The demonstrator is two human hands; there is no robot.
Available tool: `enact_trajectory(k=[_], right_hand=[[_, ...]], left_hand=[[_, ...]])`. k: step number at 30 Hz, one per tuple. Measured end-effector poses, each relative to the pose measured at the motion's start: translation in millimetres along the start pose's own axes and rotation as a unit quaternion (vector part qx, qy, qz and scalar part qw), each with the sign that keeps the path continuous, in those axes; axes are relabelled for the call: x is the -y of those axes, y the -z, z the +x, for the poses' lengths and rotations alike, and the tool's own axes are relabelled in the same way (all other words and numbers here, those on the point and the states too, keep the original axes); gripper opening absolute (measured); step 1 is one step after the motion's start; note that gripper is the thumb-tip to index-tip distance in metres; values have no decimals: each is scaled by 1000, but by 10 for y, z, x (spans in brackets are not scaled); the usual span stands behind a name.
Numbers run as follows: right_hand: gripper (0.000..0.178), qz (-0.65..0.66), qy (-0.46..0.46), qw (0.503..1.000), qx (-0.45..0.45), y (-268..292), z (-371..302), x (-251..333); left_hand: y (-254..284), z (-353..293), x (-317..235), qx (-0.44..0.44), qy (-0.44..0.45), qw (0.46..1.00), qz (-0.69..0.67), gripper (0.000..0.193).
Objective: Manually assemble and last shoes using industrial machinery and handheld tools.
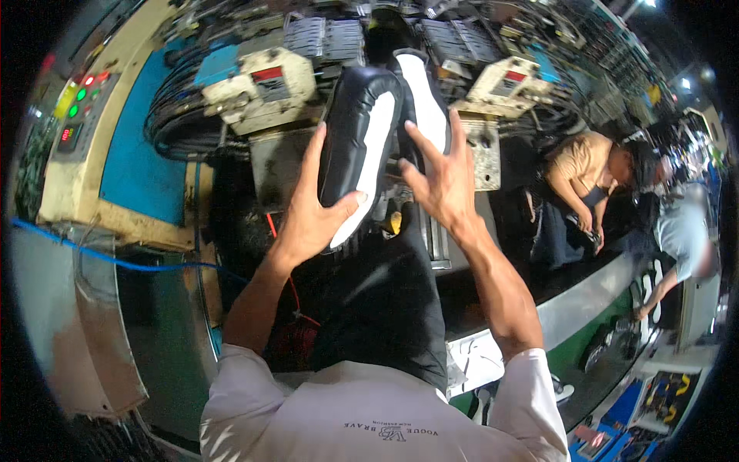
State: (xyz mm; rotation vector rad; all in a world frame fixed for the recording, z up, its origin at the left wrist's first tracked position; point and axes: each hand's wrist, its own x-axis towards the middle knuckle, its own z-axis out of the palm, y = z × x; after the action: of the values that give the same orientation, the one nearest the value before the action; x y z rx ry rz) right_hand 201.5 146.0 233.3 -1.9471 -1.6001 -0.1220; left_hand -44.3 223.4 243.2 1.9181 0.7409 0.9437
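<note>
In front of the machine, my left hand is closed along the left side of a black shoe with a white sole strip. Its thumb presses on the white strip near the lower end. Just right of that shoe stands a second piece, a white shoe sole with a dark rim at its top. My right hand is at its lower end, fingers spread, some reaching up its right side and others in front. Whether they press on it is hard to tell.
A pale machine head with hoses flanks each side. On the left is a control panel with lit lamps. A blue hose crosses at left. At right a co-worker bends over; a green conveyor carries shoe parts past another person.
</note>
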Motion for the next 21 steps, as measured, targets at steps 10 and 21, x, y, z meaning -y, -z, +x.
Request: enact_trajectory(k=[10,21], right_hand=[[67,-2,19,999,-30,-695,106,10],[68,27,-21,997,-65,-743,5,129]], left_hand=[[448,-877,-17,-96,-56,982,151,111],[647,-1683,-60,-150,-18,965,215,109]])
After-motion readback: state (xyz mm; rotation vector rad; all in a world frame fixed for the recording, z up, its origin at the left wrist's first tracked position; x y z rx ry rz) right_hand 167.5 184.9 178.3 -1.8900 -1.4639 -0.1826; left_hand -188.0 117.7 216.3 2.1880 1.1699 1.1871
